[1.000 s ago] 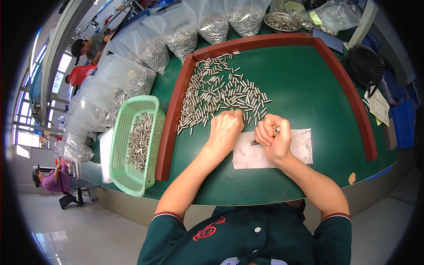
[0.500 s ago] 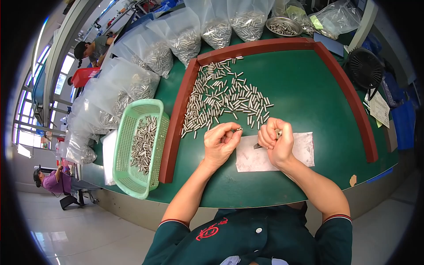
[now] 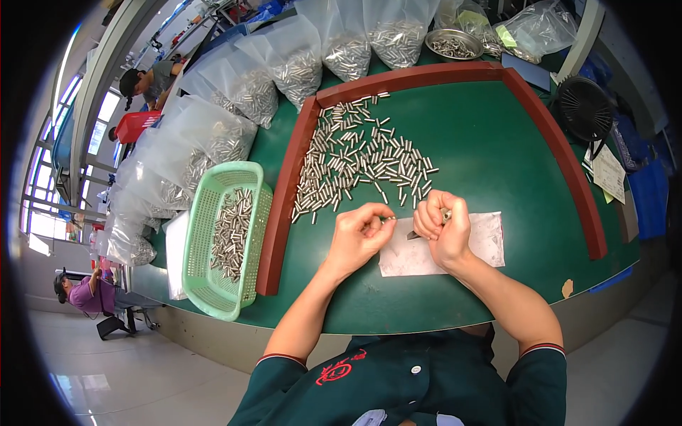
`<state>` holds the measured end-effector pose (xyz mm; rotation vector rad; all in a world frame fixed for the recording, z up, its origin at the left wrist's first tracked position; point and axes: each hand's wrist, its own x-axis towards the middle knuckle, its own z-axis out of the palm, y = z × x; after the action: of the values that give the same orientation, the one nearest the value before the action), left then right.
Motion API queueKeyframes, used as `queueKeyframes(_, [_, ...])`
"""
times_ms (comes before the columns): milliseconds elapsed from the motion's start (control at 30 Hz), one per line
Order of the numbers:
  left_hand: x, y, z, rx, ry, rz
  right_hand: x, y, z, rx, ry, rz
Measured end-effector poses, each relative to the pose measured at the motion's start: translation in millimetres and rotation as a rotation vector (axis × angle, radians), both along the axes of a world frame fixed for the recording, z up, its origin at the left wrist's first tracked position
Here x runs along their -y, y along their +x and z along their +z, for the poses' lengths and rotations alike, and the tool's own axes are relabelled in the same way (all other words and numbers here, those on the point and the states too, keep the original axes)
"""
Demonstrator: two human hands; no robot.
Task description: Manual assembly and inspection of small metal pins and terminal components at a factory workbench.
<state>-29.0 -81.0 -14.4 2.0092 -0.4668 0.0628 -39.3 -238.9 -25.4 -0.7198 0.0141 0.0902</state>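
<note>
My left hand (image 3: 360, 234) pinches a small silver metal pin (image 3: 387, 219) between thumb and fingertips, just above a white paper sheet (image 3: 483, 241) on the green table. My right hand (image 3: 442, 226) is closed around a small blade tool (image 3: 413, 234), whose tip points toward the left hand. The two hands are nearly touching. A loose heap of silver pins (image 3: 359, 160) lies on the green mat just beyond the hands.
A red-brown wooden frame (image 3: 284, 192) borders the green work mat. A light green plastic basket (image 3: 206, 248) with pins sits left of it. Clear bags of pins (image 3: 298, 64) line the far side, beside a metal bowl (image 3: 455, 44). A black fan (image 3: 584, 108) stands right. Other people work far left.
My left hand pulled back from the pin heap with one pin and brought it to the right hand over the paper. My right hand stayed in place.
</note>
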Motion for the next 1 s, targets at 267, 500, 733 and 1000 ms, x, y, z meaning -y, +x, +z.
queueKeyframes(267, [9.3, -9.6, 8.0, -0.308, 0.340, -0.135, 5.5, 3.0, 11.6, 0.038, 0.066, -0.004])
queueKeyframes(500, [8.7, -10.5, 5.7, -0.270, 0.345, -0.147, 4.6, 0.1, 6.1, 0.048, 0.052, 0.053])
queueKeyframes(733, [8.7, -11.0, 6.0, -0.289, 0.353, -0.147, 5.4, 0.5, 2.7, 0.054, -0.044, 0.107])
queueKeyframes(1000, [8.2, -12.6, 5.0, -0.286, 0.339, -0.144, 5.1, 1.1, 0.7, 0.074, 0.050, 0.111])
